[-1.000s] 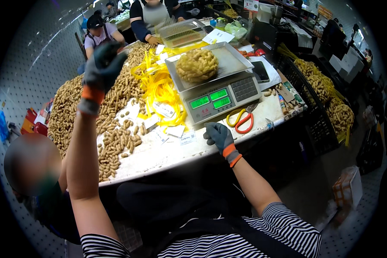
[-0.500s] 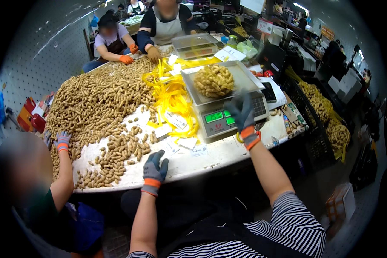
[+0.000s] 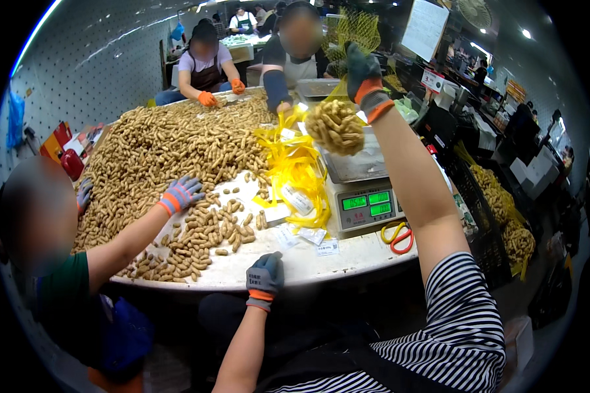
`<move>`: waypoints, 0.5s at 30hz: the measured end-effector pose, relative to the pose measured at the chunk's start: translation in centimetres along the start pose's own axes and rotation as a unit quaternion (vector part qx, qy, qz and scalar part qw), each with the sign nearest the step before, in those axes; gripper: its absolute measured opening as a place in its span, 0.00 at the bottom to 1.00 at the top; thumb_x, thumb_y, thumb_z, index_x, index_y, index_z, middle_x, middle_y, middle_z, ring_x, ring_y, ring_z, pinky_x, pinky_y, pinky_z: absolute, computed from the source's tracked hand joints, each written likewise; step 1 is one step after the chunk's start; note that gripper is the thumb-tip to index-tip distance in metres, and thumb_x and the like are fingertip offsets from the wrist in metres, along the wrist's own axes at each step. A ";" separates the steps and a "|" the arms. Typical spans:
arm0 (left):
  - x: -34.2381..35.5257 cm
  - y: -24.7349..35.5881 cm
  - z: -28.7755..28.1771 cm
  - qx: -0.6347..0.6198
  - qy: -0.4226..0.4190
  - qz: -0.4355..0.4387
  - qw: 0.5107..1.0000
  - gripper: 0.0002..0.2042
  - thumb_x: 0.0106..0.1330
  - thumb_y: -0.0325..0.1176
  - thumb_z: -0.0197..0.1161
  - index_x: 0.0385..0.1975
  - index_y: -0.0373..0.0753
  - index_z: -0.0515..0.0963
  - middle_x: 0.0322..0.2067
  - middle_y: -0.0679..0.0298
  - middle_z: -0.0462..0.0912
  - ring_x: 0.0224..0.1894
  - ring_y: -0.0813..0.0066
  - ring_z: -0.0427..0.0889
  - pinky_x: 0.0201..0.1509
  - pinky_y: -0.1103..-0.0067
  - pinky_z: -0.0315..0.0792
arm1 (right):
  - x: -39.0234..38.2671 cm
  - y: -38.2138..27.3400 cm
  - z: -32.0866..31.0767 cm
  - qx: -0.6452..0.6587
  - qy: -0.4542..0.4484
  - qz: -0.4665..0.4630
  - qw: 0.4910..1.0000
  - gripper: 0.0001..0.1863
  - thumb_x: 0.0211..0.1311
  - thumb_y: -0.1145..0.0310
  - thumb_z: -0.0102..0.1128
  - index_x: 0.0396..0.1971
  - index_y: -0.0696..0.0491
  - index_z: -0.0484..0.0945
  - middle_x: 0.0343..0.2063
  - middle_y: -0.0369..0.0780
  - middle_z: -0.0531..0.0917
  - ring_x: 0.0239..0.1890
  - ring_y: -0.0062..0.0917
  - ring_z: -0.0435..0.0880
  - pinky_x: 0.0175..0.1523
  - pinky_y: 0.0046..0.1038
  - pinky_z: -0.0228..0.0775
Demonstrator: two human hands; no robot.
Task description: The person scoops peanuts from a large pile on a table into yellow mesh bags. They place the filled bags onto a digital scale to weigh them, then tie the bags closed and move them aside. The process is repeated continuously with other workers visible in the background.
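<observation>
My right hand (image 3: 366,77), in a grey glove with an orange cuff band, is raised over the scale and shut on the gathered neck of a yellow mesh bag of peanuts (image 3: 335,128). The bag hangs above the pan of a digital scale (image 3: 364,213) with a lit green display. Loose netting (image 3: 354,33) spreads above that fist. At the table's near edge rests my left hand (image 3: 266,274), its fingers loosely bent, apparently holding nothing. Yellow mesh strips (image 3: 295,173) with white tags lie left of the scale.
A large heap of peanuts (image 3: 177,144) covers the white table's left side. A co-worker's gloved hand (image 3: 182,194) touches it from the left; two people work across the table. Red-and-yellow scissors (image 3: 398,238) lie by the scale. Black crates and filled peanut bags (image 3: 505,209) stand at right.
My right hand has taken hold of the bag and lifted it off the scale pan. My left hand has drawn back to the table edge. A co-worker's hand has reached across the peanuts.
</observation>
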State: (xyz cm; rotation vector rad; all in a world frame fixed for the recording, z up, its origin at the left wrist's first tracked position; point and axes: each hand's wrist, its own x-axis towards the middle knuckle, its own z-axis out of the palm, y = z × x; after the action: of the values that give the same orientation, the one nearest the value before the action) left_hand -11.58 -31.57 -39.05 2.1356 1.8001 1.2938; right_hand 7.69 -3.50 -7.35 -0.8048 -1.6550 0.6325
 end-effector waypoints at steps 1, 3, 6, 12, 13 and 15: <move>0.2 0.2 -0.2 -0.003 -0.005 0.004 1.000 0.08 0.54 0.27 0.56 0.34 0.37 0.77 0.31 0.53 0.79 0.32 0.58 0.79 0.36 0.71 0.74 | -1.1 -2.4 0.2 0.107 0.009 0.041 0.993 0.16 0.46 0.64 0.61 0.38 0.48 0.76 0.34 0.37 0.82 0.31 0.28 0.81 0.38 0.24 0.72; 0.3 0.3 0.4 -0.050 -0.020 -0.011 0.998 0.09 0.56 0.27 0.56 0.36 0.35 0.77 0.32 0.53 0.80 0.33 0.61 0.80 0.38 0.73 0.74 | -0.5 -0.8 -0.4 -0.128 -0.045 -0.029 0.990 0.16 0.49 0.61 0.59 0.39 0.47 0.76 0.35 0.36 0.82 0.30 0.28 0.81 0.38 0.25 0.72; 1.0 -1.1 2.0 -0.263 -0.034 -0.143 0.953 0.14 0.59 0.28 0.57 0.44 0.30 0.73 0.38 0.56 0.80 0.39 0.69 0.80 0.43 0.79 0.72 | -2.3 -0.2 3.3 0.154 -0.060 0.038 0.986 0.16 0.54 0.56 0.55 0.38 0.50 0.74 0.32 0.38 0.81 0.29 0.28 0.80 0.35 0.28 0.73; 8.5 7.7 -4.0 -0.810 -0.255 -0.176 0.499 0.33 0.64 0.59 0.38 0.58 0.36 0.61 0.52 0.53 0.70 0.53 0.56 0.70 0.55 0.66 0.64 | -11.8 -2.3 8.2 0.296 -0.124 0.037 0.946 0.10 0.58 0.65 0.52 0.37 0.53 0.73 0.28 0.39 0.79 0.28 0.23 0.78 0.33 0.27 0.72; 9.5 9.6 -5.3 -0.840 -0.220 -0.251 0.429 0.30 0.63 0.56 0.45 0.55 0.37 0.63 0.50 0.54 0.71 0.49 0.64 0.73 0.52 0.68 0.65 | -14.4 -2.0 8.0 0.157 -0.158 -0.129 0.966 0.09 0.55 0.71 0.54 0.37 0.55 0.74 0.29 0.38 0.79 0.30 0.24 0.79 0.34 0.25 0.73; 10.2 9.6 -5.3 -0.848 -0.154 -0.311 0.401 0.29 0.63 0.54 0.46 0.54 0.36 0.64 0.47 0.56 0.73 0.46 0.65 0.73 0.51 0.71 0.65 | -19.6 -2.3 7.1 0.037 -0.224 -0.237 0.944 0.09 0.53 0.76 0.57 0.36 0.56 0.75 0.30 0.38 0.79 0.33 0.26 0.80 0.36 0.26 0.73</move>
State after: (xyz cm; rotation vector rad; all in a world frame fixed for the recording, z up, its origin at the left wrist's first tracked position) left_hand -7.68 -28.43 -24.94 0.2857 0.1898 1.1648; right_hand 2.91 -20.20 -19.04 -0.1854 -2.1293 0.5515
